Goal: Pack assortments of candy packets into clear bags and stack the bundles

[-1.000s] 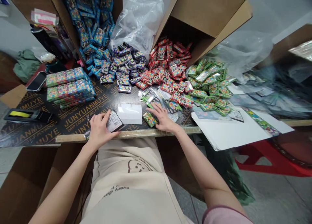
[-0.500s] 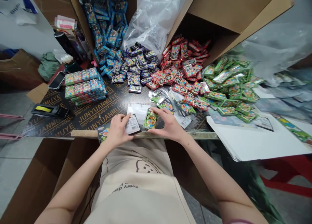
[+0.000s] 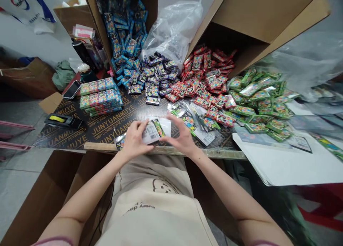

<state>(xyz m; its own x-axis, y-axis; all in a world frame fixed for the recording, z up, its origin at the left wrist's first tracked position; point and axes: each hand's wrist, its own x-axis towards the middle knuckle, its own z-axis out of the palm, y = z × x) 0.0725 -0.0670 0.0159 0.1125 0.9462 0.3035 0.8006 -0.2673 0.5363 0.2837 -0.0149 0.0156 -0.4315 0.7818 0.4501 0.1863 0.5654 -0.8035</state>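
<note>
Two hands angled inward, left hand [image 3: 135,139], right hand [image 3: 179,132]; fingers [image 3: 140,126] pinching one packet [image 3: 152,132]

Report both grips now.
Left grip: closed on the barcoded packet.
Right grip: curved around the green packet, hold unclear.

Two bare hands, paired close together, low at centre front. Left hand [image 3: 135,139]: fingers [image 3: 140,125] curled upward, wrist slightly bent, grip closed. Right hand [image 3: 180,133]: fingertips [image 3: 171,118] arched inward toward the left hand, wrist bent. Left forearm [image 3: 85,189] and right forearm [image 3: 230,189]: bare, angled inward from the lower corners, elbows out of frame.
</note>
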